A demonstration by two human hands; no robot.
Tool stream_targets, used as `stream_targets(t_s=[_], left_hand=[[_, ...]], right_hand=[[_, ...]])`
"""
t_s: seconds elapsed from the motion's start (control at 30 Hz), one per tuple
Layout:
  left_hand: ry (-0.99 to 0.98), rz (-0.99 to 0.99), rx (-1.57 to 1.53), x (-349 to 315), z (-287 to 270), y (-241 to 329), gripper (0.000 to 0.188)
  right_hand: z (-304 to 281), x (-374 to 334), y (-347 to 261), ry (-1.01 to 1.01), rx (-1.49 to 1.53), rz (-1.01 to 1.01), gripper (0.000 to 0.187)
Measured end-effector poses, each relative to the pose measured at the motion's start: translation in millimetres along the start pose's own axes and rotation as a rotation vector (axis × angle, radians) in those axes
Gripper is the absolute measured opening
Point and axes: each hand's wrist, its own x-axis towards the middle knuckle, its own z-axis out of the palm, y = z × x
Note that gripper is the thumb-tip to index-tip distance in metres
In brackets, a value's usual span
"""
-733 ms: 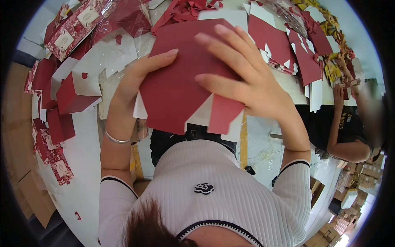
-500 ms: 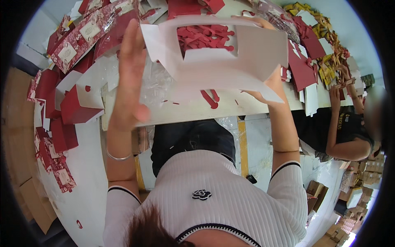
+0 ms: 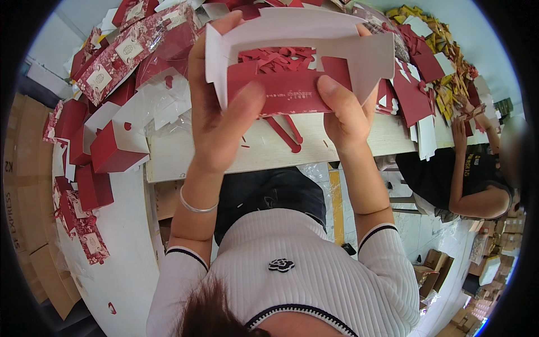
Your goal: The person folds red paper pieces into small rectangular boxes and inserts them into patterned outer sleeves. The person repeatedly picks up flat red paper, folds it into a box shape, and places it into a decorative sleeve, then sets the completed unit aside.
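Between my two hands, above the table, is a cardboard box (image 3: 286, 101), white inside with a red panel folded along its near side. My left hand (image 3: 224, 115) grips its left end, thumb on the red panel and fingers behind. At the right end, my right hand (image 3: 345, 115) holds it the same way, its thumb pressing the panel's edge. Through the box's opening, a heap of red paper strips (image 3: 275, 60) shows on the table. A pair of red strips (image 3: 286, 135) lies just below the box.
Red-and-white open boxes (image 3: 115, 140) and patterned red boxes (image 3: 120, 56) crowd the left. Clear plastic (image 3: 168, 104) lies beside my left hand. Flat red card pieces (image 3: 410, 92) and yellow packets (image 3: 446, 84) are at the right, where a co-worker (image 3: 477, 185) sits. The pale table (image 3: 185, 163) ends before me.
My left hand has moved right from beside the box onto its left end. The box has turned so the red panel faces me, and my right hand has shifted its grip.
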Motion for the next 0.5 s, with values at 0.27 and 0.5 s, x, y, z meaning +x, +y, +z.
stream_targets(t_s=[0.27,0.5], left_hand=[[-0.119,-0.03,0.004,-10.7,-13.2,-8.3,0.059],[-0.084,0.179,0.142,-11.9,-17.2,-9.9,0.035]], right_hand=[[-5.9,-19.8,23.2,-0.087,-0.081,-0.194,0.058],[-13.4,-21.7,31.2,-0.257,0.242,-0.106,0.04]])
